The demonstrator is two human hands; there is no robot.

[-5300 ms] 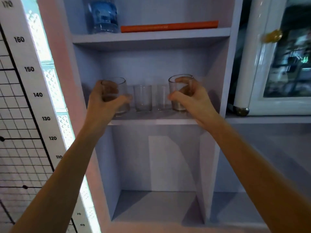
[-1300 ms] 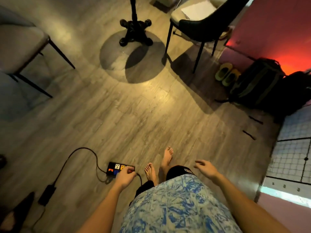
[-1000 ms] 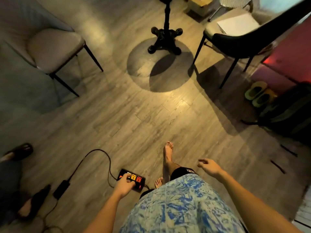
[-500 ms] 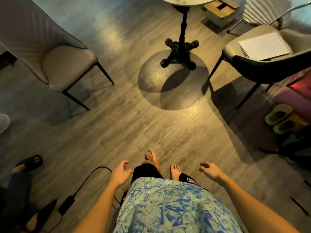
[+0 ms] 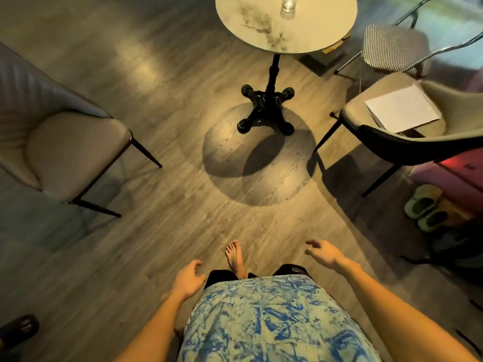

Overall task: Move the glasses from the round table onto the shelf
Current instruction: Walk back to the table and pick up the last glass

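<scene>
A clear glass stands on the round marble-look table at the top of the head view, cut off by the frame's upper edge. The table rests on a black pedestal base. My left hand hangs low beside my patterned shirt, fingers loosely apart, holding nothing. My right hand is held out low to the right, fingers spread, also holding nothing. Both hands are far from the table. The shelf is out of view.
A beige chair stands at the left. A dark-backed chair with white papers stands right of the table, a checked metal chair behind it. Green slippers lie at the right. A dark sandal lies bottom left.
I let go of two glasses on the shelf, turned away and walked across the wooden floor. The round table's top and its glass have come into view; both hands hold nothing.
</scene>
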